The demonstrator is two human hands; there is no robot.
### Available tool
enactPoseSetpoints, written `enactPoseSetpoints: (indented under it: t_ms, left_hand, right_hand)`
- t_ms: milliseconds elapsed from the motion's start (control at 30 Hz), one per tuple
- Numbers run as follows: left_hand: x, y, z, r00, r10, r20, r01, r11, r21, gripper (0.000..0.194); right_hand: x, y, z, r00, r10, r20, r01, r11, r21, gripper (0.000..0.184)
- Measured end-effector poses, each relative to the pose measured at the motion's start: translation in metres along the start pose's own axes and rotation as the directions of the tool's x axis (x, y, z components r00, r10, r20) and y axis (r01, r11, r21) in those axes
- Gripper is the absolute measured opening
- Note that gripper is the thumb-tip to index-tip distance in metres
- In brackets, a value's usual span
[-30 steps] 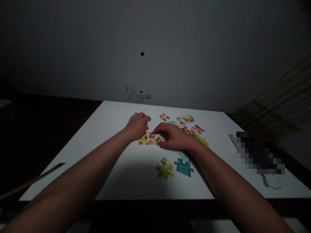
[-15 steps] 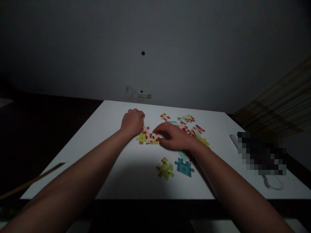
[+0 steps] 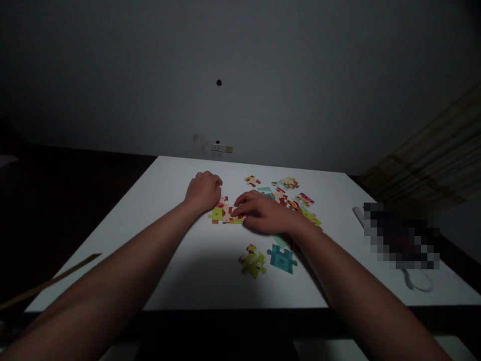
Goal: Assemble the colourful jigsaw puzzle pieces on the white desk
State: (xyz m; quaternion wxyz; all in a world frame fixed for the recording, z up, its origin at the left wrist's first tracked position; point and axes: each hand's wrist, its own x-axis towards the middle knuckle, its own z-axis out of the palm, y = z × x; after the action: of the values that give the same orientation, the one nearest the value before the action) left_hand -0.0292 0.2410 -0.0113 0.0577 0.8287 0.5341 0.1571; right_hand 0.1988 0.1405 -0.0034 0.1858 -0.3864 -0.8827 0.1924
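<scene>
My left hand [image 3: 204, 191] rests on the table at the upper left of a small group of joined puzzle pieces [image 3: 217, 214], its fingers curled closed. What is under those fingers, if anything, is hidden. From the right, my right hand [image 3: 265, 213] reaches over the same group, fingers stretched and apart, their tips on a cream and brown-red patterned piece. Its palm hides the right end of the group. Nearer to me lie a yellow-green puzzle piece [image 3: 253, 262] and a teal puzzle piece [image 3: 281, 259], both loose.
Beyond my right hand, several puzzle pieces [image 3: 305, 199] lie scattered, some overlapping. One loose piece [image 3: 252, 181] is farther back. A blurred-out dark object [image 3: 400, 235] with a pale strap [image 3: 419, 283] sits at the right of the white table [image 3: 150, 185]. The wall is behind.
My right hand's fingers have shifted slightly left and now lie flatter across the puzzle pieces. My left hand stays nearly in place. The whole view has shifted a little.
</scene>
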Motion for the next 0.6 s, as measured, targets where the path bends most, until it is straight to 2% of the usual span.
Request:
enactPoseSetpoints:
  t_ms: [167, 367, 600]
  left_hand:
    - [-0.0003, 0.0002, -0.0007, 1.0, 0.0, 0.01, 0.0, 1.0, -0.014, 0.04]
    - [0.0005, -0.001, 0.0021, 1.0, 0.009, 0.003, -0.009, 1.0, -0.028, 0.04]
    - [0.0002, -0.0032, 0.0068, 0.998, 0.064, 0.024, -0.063, 0.998, -0.025, 0.042]
  right_hand:
    - [-0.0001, 0.0006, -0.0018, 1.0, 0.017, -0.006, -0.017, 0.999, 0.031, 0.047]
    - [-0.0002, 0.001, -0.0004, 0.998, 0.03, 0.05, -0.03, 1.0, 0.005, 0.041]
    - [-0.001, -0.0032, -0.0037, 0.999, 0.051, 0.015, -0.051, 0.999, 0.001, 0.053]
